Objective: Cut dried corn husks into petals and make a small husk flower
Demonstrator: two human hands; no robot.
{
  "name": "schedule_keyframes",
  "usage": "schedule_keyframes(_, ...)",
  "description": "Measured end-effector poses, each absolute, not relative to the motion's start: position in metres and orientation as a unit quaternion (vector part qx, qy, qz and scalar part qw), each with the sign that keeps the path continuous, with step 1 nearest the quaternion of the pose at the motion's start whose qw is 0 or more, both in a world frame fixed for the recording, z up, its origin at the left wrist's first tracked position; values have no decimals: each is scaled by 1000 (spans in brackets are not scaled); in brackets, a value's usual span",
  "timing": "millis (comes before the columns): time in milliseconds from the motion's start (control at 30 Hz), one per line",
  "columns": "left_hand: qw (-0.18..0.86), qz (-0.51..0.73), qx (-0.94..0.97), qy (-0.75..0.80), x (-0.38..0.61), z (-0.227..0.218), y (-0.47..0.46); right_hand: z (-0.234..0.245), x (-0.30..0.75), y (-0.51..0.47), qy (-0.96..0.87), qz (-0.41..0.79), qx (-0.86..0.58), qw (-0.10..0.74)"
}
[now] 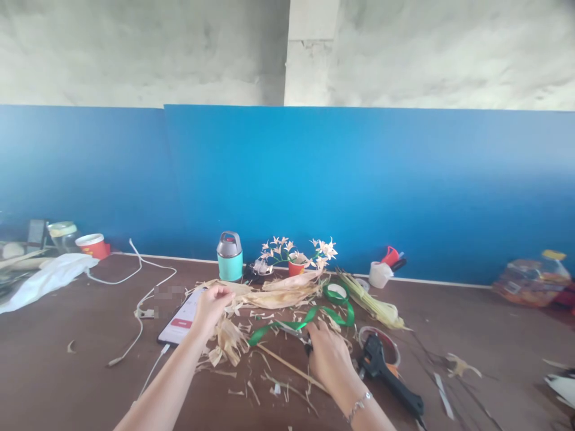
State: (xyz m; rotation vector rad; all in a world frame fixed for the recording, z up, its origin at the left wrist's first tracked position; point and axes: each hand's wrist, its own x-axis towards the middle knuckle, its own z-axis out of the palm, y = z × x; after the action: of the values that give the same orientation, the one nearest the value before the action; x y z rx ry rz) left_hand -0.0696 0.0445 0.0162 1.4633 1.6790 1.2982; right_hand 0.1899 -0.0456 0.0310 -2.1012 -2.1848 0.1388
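Note:
My right hand [329,354] is closed round the dark handles of a pair of scissors [291,331], whose blades point left over green ribbon. My left hand [212,306] has its fingers pinched together beside pale dried corn husks [283,294]; what lies between the fingertips is too small to make out. Under and beside the left hand is a bunch of crumpled husk strips [231,342]. The green ribbon [309,317] runs loosely from its roll [336,292] across the scraps. A thin stick [287,366] lies in front of the scissors.
Right of my right hand lies a black glue gun [390,377] by a tape roll [390,344]. A phone [179,320] with a cable lies at left. Behind stand a teal flask [230,263], a small red pot [296,268] of husk flowers and a white cup [380,275].

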Motion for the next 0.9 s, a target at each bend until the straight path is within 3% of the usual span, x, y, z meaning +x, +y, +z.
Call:
schedule_keyframes(267, 237, 421, 620, 618, -75, 30, 41, 11, 198, -40, -718, 15, -677, 164)
schedule_keyframes(467, 90, 239, 720, 645, -69, 39, 35, 8, 196, -34, -701, 33, -680, 211)
schedule_keyframes(633, 36, 276, 729, 626, -69, 41, 34, 12, 201, -32, -682, 33, -678, 272)
schedule_keyframes(900, 150, 253, 751, 592, -67, 28, 40, 15, 199, -32, -668, 30, -696, 260)
